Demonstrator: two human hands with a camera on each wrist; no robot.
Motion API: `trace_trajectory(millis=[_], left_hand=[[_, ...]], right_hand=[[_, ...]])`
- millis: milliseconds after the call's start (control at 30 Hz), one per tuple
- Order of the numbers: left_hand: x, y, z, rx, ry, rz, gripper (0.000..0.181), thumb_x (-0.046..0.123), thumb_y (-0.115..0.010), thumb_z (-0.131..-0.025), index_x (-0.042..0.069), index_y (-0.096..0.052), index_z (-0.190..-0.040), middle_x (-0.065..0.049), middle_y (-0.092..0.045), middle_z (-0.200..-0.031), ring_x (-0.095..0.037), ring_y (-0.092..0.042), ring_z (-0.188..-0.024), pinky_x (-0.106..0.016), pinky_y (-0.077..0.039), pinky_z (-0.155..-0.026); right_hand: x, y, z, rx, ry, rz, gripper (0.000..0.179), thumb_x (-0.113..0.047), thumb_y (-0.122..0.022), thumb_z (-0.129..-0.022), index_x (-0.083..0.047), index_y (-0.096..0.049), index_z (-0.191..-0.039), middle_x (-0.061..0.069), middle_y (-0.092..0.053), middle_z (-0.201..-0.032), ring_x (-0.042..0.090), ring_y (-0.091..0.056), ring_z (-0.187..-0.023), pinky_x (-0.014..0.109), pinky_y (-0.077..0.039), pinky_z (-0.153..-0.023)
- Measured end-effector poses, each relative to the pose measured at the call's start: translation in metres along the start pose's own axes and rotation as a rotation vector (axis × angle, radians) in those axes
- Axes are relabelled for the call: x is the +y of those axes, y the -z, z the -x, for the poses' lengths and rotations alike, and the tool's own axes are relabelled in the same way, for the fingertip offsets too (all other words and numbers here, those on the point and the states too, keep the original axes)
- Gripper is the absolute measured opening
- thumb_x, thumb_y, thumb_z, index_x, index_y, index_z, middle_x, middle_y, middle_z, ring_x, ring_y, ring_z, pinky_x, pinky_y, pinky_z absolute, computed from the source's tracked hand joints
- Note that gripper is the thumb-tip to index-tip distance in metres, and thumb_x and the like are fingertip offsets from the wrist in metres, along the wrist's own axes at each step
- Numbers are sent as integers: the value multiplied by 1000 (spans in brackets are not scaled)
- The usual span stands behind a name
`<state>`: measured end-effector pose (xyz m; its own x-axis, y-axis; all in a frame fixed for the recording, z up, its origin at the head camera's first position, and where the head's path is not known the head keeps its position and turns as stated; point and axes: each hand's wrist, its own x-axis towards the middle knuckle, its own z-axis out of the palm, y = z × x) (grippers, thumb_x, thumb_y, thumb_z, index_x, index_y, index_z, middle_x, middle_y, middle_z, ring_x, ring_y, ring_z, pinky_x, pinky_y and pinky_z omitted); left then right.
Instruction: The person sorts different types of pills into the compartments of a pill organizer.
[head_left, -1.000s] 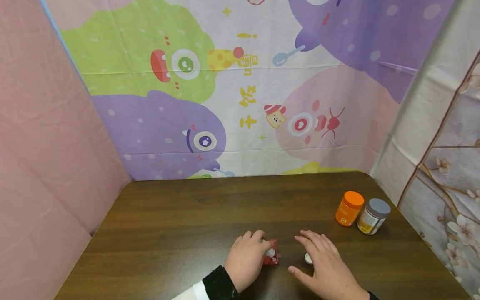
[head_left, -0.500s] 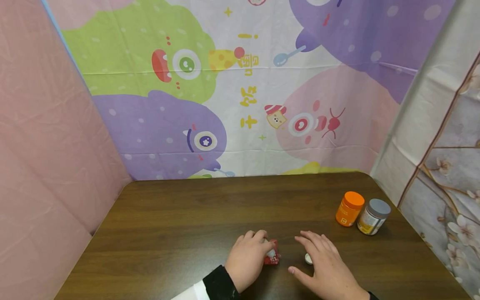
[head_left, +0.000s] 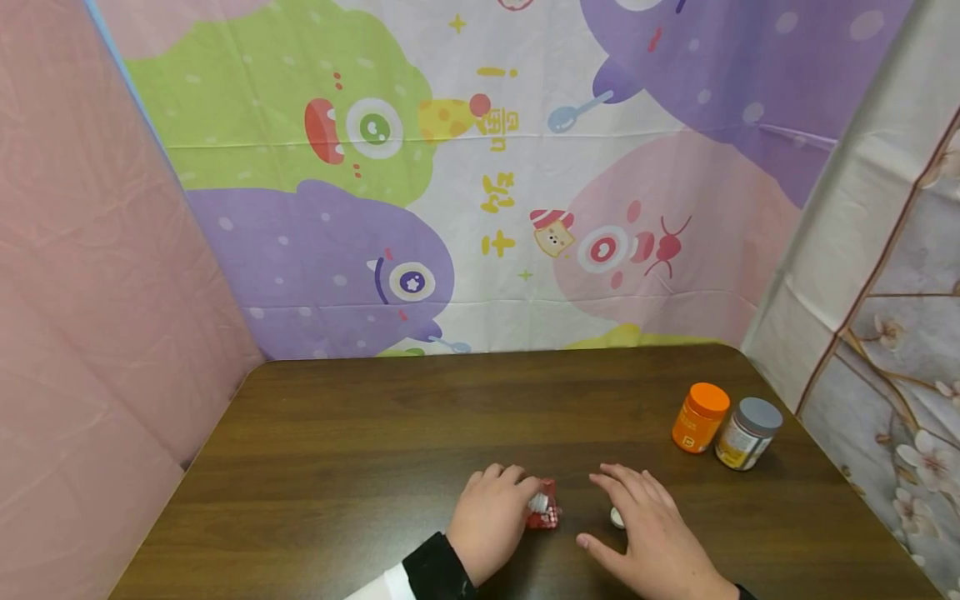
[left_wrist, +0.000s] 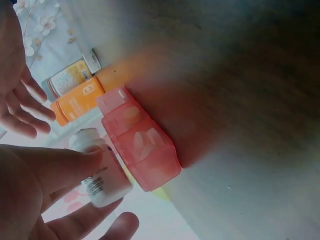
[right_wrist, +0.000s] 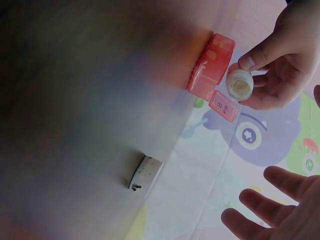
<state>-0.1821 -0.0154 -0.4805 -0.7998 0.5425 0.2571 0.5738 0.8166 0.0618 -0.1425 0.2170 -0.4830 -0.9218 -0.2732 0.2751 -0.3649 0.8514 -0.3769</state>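
My left hand (head_left: 487, 521) pinches a small white pill bottle (left_wrist: 107, 177) between thumb and fingers. Its uncapped mouth faces my right hand, and the bottle is tipped on its side close over a red translucent pill organizer (left_wrist: 142, 150). Through the organizer's walls show pale pieces and an orange one; one lettered lid (right_wrist: 223, 106) stands flipped up in the right wrist view. My right hand (head_left: 656, 533) hovers with spread, relaxed fingers and holds nothing. Beside its fingers, a white bottle cap (right_wrist: 146, 173) lies on the table, partly hidden by that hand in the head view.
At the right rear of the brown wooden table (head_left: 420, 417) stand an orange jar (head_left: 701, 418) and a grey-lidded jar (head_left: 747, 433) side by side. A cartoon-printed curtain (head_left: 495, 300) hangs right behind the table, with a pink cloth (head_left: 97, 333) on the left.
My left hand has shifted slightly left and toward me, and the bottle has turned a little over the pill organizer. The right hand, cap and jars look unmoved.
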Motion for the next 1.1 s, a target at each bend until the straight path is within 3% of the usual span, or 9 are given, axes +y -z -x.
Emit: trace_trajectory(millis=[233,400,567,733,833,933,1000,1100], left_hand=[[1,4,4,57,11,20,28,29,-77,-87,22,-69,-113,5,-71,-105,-17,-62,-93,-36,-49,-77],[5,13,9,85,6,111,30,31,-78,-86,18,-67,-111,7,-70,-95,-12,-62,-84,-32,-49,-73],[11,21,21,16,4,313,22,26,-76,-86,15,-64,-100,14,-57,-73,1,-47,-61,-22,-41,-58],[17,20,36,-84,41,424,24,24,-77,-83,18,-58,-97,18,-46,-63,2,-40,-51,-19,-35,-49],[19,17,42,-144,84,475,30,24,-78,-82,17,-63,-107,18,-54,-70,2,-45,-56,-21,-39,-51],[19,14,45,-178,82,508,34,22,-78,-82,19,-69,-115,16,-63,-88,4,-53,-69,-24,-46,-60],[20,13,47,-188,65,513,32,21,-78,-82,21,-71,-113,16,-65,-94,5,-54,-74,-23,-47,-64],[21,11,51,-205,74,518,25,24,-78,-82,24,-70,-106,17,-65,-87,3,-57,-73,-24,-47,-63]], right_hand=[[-1,-2,1,5,9,11,67,-54,-75,-83,-12,-60,-132,7,-54,-138,28,-49,-128,61,-31,-107],[-1,-1,2,5,11,7,67,-54,-74,-84,-12,-59,-133,7,-54,-138,28,-49,-128,60,-32,-107],[1,0,3,22,21,18,66,-53,-74,-83,-11,-59,-132,7,-55,-138,28,-49,-128,60,-32,-106],[6,1,3,35,36,51,63,-48,-78,-82,-11,-60,-130,8,-57,-135,29,-51,-125,59,-31,-107],[8,3,2,11,22,63,62,-47,-77,-83,-11,-61,-130,8,-57,-134,29,-53,-124,59,-30,-108],[11,4,2,-26,-1,77,59,-47,-76,-84,-12,-62,-129,8,-58,-133,28,-53,-123,60,-30,-108],[13,5,1,-46,-12,90,56,-47,-75,-84,-13,-62,-127,7,-59,-131,28,-54,-122,60,-31,-107],[17,5,0,-64,-9,110,53,-46,-76,-84,-13,-64,-124,8,-60,-129,29,-56,-120,61,-32,-106]])
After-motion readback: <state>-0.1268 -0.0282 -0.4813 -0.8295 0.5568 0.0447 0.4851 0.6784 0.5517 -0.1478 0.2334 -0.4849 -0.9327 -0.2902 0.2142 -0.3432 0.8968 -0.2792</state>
